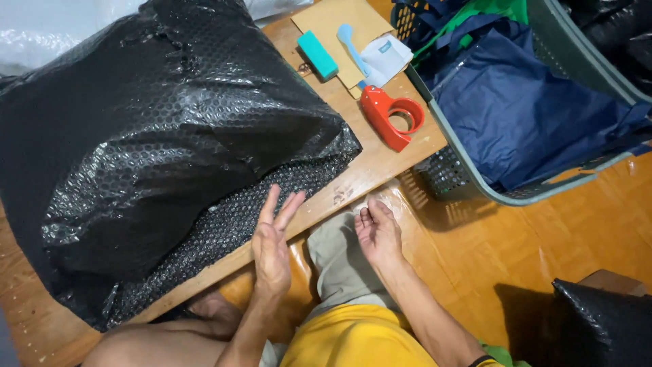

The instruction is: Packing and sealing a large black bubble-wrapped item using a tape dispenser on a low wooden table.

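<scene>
Hands [326, 238] empty, bubble-wrapped parcel [170, 143] contents hidden, basket [468, 183] cut off

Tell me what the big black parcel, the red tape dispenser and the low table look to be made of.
Black parcel: glossy plastic bubble wrap, by its grid of small shiny bubbles. Red tape dispenser: likely moulded hard plastic, smooth with a slight sheen. Low table: wood or wood veneer, with visible grain and a worn, scuffed edge.

Black bubble wrap [170, 136], red tape dispenser [390, 115], navy bag [530, 115]
</scene>
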